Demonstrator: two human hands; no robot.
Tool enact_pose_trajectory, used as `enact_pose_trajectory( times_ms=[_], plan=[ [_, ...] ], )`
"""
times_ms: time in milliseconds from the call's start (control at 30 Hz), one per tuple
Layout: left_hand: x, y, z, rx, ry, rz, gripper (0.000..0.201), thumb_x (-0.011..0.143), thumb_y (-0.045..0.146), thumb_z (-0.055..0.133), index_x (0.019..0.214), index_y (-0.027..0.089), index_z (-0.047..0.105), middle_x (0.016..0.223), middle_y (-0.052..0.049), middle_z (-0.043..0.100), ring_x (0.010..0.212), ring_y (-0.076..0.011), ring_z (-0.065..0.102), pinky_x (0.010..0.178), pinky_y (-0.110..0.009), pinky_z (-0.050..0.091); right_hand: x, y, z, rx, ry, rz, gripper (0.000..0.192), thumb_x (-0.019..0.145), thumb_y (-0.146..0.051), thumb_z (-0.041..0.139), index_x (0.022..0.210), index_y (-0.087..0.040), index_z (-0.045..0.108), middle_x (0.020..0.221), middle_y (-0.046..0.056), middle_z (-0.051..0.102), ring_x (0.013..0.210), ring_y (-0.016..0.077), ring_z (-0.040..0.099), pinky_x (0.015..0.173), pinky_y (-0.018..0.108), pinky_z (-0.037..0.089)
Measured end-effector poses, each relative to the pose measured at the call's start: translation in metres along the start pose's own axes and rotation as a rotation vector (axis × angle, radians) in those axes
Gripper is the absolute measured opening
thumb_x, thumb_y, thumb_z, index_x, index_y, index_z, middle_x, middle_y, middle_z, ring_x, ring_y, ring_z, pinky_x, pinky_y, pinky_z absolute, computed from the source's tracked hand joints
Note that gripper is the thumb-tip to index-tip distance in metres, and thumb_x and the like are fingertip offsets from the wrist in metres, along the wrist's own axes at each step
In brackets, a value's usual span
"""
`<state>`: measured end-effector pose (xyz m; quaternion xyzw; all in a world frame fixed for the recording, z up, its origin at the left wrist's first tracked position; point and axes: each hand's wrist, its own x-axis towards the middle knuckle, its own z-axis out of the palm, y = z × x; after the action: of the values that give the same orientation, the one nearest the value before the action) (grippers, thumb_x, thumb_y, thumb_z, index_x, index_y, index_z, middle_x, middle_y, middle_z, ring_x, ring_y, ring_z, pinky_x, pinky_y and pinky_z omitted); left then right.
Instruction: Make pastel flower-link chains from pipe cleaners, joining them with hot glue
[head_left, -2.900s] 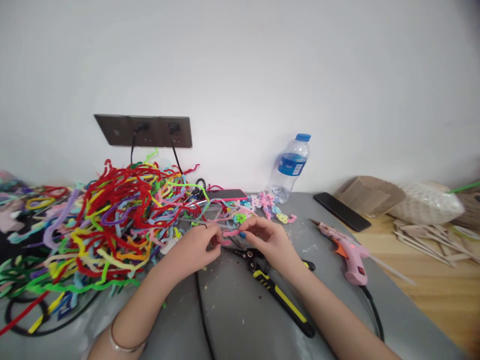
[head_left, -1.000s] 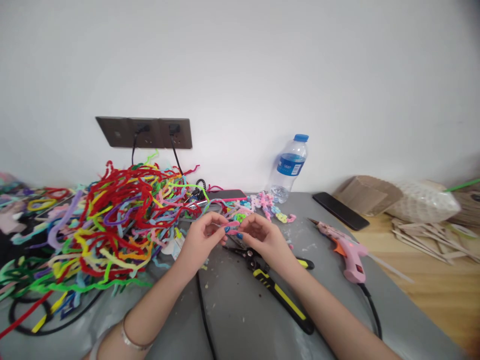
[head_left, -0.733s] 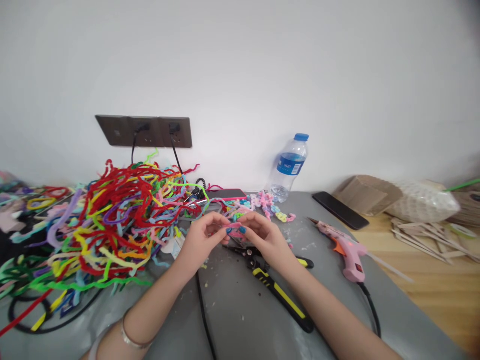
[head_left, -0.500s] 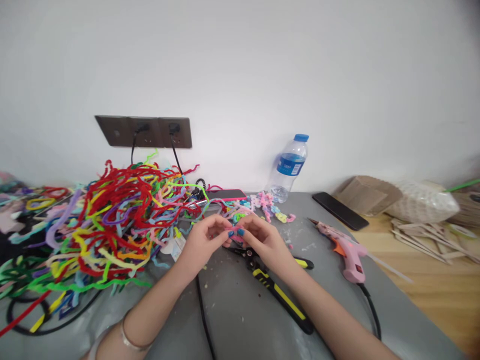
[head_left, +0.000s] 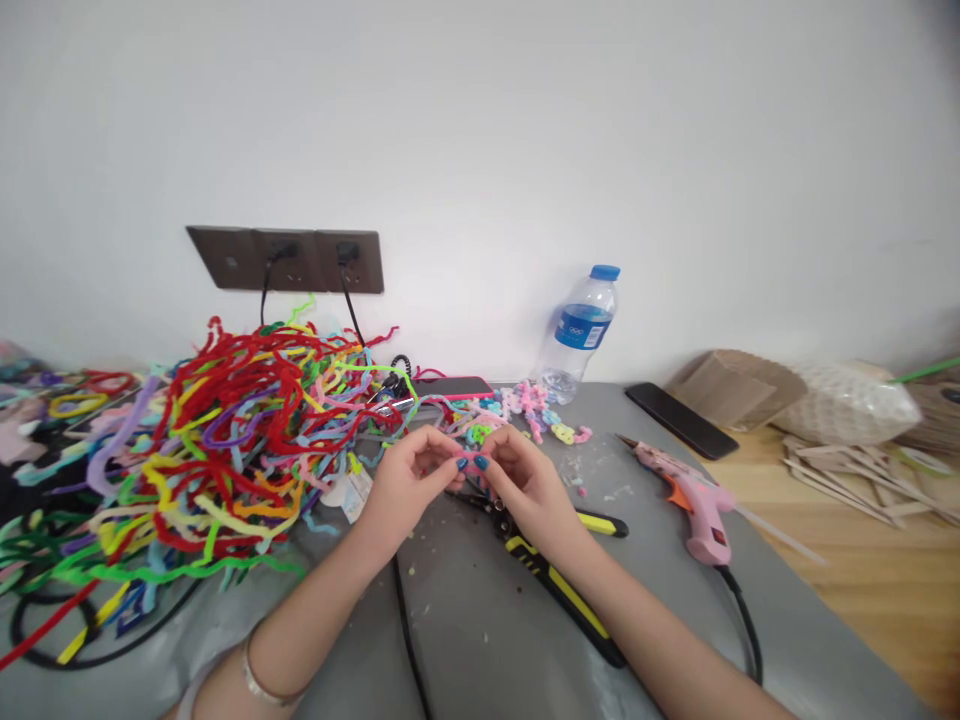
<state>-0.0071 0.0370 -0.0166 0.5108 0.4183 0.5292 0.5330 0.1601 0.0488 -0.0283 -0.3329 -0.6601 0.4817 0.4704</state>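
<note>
Both hands meet over the grey tabletop (head_left: 480,640), the left hand (head_left: 405,485) and right hand (head_left: 525,485) each with a closed grip on one short pink pipe cleaner (head_left: 469,458), apparently half bent into a link. At one o'clock lies a finished pastel chain (head_left: 544,415); at ten o'clock a large tangled pile (head_left: 225,440) looks unused, so plenty remains.

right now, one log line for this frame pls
left hand: pinches pink pipe cleaner piece | right hand: pinches same piece | under hands: yellow-black pliers | left: pipe cleaner pile

Both hands (head_left: 465,480) pinch a pink pipe cleaner (head_left: 471,459) over pliers (head_left: 559,588).
</note>
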Motion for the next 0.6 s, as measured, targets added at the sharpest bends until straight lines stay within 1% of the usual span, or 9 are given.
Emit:
enact_pose_trajectory(
  times_ms=[67, 167, 300, 467, 600],
  plan=[
    [-0.0002, 0.0015, 0.0008, -0.03, -0.022, -0.033, 0.025, 0.07, 0.03, 0.078, 0.082, 0.015, 0.063, 0.072, 0.001, 0.066, 0.064, -0.0108, 0.065, 0.061, -0.022, 0.058, 0.0003, -0.0004, -0.0002, 0.003, 0.029, -0.013, 0.018, 0.093, -0.037, 0.057, 0.086, -0.021, 0.051, 0.069, -0.003, 0.052, 0.056, 0.0116, 0.048, 0.05, 0.024, 0.038],
    [-0.0006, 0.0025, 0.0013, -0.059, -0.041, -0.08, 0.032, 0.073, 0.04, 0.077, 0.087, 0.015, 0.064, 0.075, 0.0, 0.066, 0.064, -0.0108, 0.065, 0.061, -0.023, 0.059, 0.0017, -0.0017, -0.0022, 0.014, 0.063, -0.02, 0.02, 0.092, -0.039, 0.058, 0.085, -0.021, 0.051, 0.068, -0.003, 0.052, 0.057, 0.0115, 0.049, 0.05, 0.023, 0.037],
    [-0.0003, 0.0016, 0.0005, -0.057, -0.016, -0.071, 0.037, 0.077, 0.049, 0.072, 0.086, 0.015, 0.062, 0.073, 0.0, 0.064, 0.064, -0.0112, 0.064, 0.061, -0.023, 0.059, 0.0036, -0.0033, -0.0044, 0.032, 0.075, -0.02, 0.023, 0.09, -0.041, 0.061, 0.083, -0.021, 0.051, 0.065, -0.004, 0.05, 0.055, 0.0109, 0.048, 0.049, 0.023, 0.036],
    [0.0006, 0.0012, -0.0002, 0.034, -0.051, -0.052, 0.037, 0.075, 0.047, 0.074, 0.09, 0.016, 0.062, 0.065, 0.003, 0.06, 0.055, -0.0104, 0.059, 0.052, -0.021, 0.053, 0.0042, -0.0039, -0.0041, 0.024, 0.072, -0.018, 0.023, 0.089, -0.041, 0.062, 0.083, -0.021, 0.053, 0.068, -0.003, 0.052, 0.057, 0.0111, 0.049, 0.051, 0.024, 0.037],
    [0.0001, 0.0023, -0.0006, 0.128, -0.061, -0.048, 0.032, 0.079, 0.045, 0.068, 0.087, 0.015, 0.061, 0.058, 0.004, 0.057, 0.05, -0.009, 0.054, 0.047, -0.018, 0.045, 0.004, -0.0038, -0.0042, 0.022, 0.029, 0.002, 0.021, 0.089, -0.039, 0.063, 0.084, -0.021, 0.055, 0.065, -0.003, 0.053, 0.056, 0.0116, 0.049, 0.052, 0.025, 0.037]
  ],
)
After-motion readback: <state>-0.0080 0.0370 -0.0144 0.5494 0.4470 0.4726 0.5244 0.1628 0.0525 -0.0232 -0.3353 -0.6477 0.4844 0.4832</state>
